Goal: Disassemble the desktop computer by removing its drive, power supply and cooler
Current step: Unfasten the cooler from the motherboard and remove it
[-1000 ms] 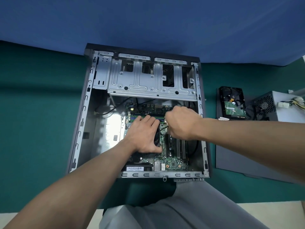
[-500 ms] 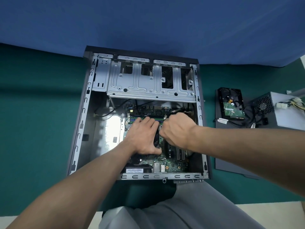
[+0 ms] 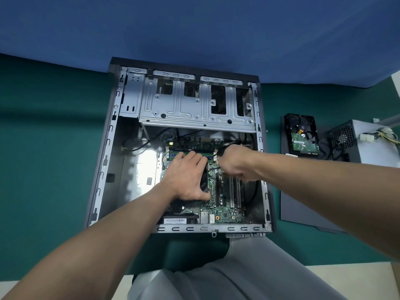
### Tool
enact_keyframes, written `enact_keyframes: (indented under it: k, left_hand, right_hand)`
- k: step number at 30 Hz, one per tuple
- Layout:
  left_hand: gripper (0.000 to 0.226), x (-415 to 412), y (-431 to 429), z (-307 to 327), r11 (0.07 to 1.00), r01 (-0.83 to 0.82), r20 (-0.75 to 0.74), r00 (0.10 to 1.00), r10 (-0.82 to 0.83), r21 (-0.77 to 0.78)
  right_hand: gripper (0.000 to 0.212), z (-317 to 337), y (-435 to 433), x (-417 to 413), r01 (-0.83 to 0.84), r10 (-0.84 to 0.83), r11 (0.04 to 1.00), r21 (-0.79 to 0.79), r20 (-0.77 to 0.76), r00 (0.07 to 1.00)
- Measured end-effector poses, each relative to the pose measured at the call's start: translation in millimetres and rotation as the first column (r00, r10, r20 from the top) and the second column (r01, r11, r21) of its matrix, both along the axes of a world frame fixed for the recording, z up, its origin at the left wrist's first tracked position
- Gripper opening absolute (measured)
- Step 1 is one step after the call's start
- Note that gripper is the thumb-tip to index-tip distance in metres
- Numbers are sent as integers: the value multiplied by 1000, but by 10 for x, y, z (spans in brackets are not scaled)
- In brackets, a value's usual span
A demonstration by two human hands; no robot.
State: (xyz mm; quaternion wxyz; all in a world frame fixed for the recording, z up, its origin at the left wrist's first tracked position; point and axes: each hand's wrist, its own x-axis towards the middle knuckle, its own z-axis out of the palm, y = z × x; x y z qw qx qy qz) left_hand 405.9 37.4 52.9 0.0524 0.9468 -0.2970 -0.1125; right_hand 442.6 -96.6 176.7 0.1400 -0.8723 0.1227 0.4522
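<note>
Two grips are inside the open computer case (image 3: 101,169) on the green table (image 3: 47,148). The left grip (image 3: 186,176) lies spread flat on the black cooler (image 3: 204,180), as half a second ago; the right grip (image 3: 234,163), curled round a thin black wire (image 3: 213,168) just beside it, has shifted slightly farther away. Well right of it lie the drive (image 3: 302,135) and power supply (image 3: 365,144). Near the left wrist, a white barcode sticker (image 3: 175,220) is too blurred to read.

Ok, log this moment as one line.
left hand: presses on cooler | right hand: grips cable | drive, power supply: out, right of case | cooler: in case
</note>
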Motion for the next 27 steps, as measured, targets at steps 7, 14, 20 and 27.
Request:
enact_keyframes:
  k: [7, 14, 20, 27]
  left_hand:
    - [90, -5, -8, -6, 1000, -14, -26, 1000, 14, -1]
    - [90, -14, 19, -11, 999, -1, -2, 1000, 1, -34]
    - [88, -9, 9, -28, 999, -3, -3, 1000, 3, -40]
    - [95, -4, -13, -44, 1000, -17, -38, 999, 17, -6]
  right_hand:
    - [32, 117, 94, -79, -890, 990, 87, -448, 142, 25]
    - [16, 78, 52, 182, 345, -341, 933, 101, -59, 938]
    - [22, 93, 49, 111, -231, 240, 969, -90, 98, 966]
    - [36, 194, 104, 42, -904, 944, 282, -320, 258, 203]
